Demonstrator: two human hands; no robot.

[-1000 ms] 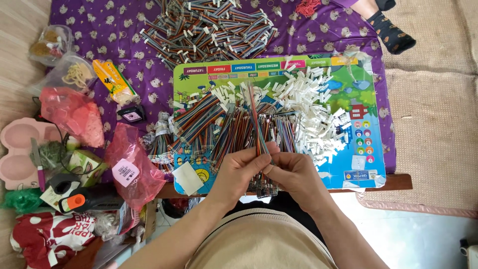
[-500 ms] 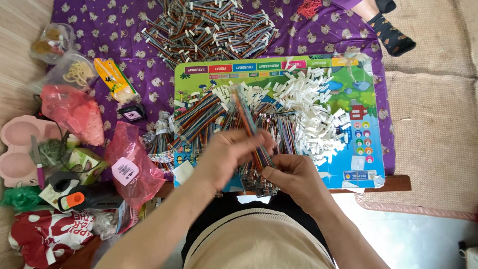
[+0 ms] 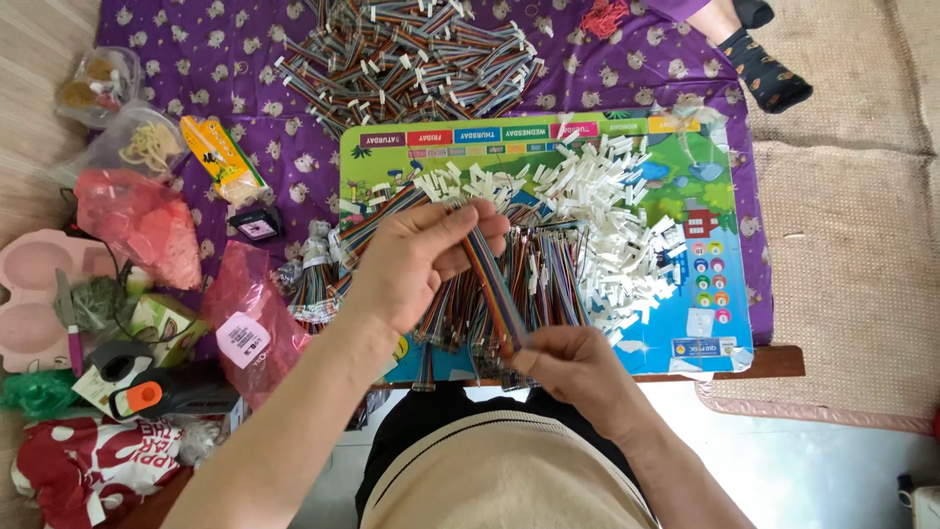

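A purple cloth (image 3: pixel 245 59) covered the floor, a colourful board (image 3: pixel 715 294) lying at centre frame. White plastic pieces (image 3: pixel 607 225) littered the board. At lower centre, the left hand (image 3: pixel 411 260) and right hand (image 3: pixel 573 362) each pinched one striped ribbon cable (image 3: pixel 494 289), stretched between them.

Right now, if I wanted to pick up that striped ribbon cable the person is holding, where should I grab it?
Probably the bare middle of the ribbon cable, pinching its flat faces from the right side. It runs slanted between the left hand at its far end and the right hand at its near end, so only the middle is free, and a flat strip suits a pinch.
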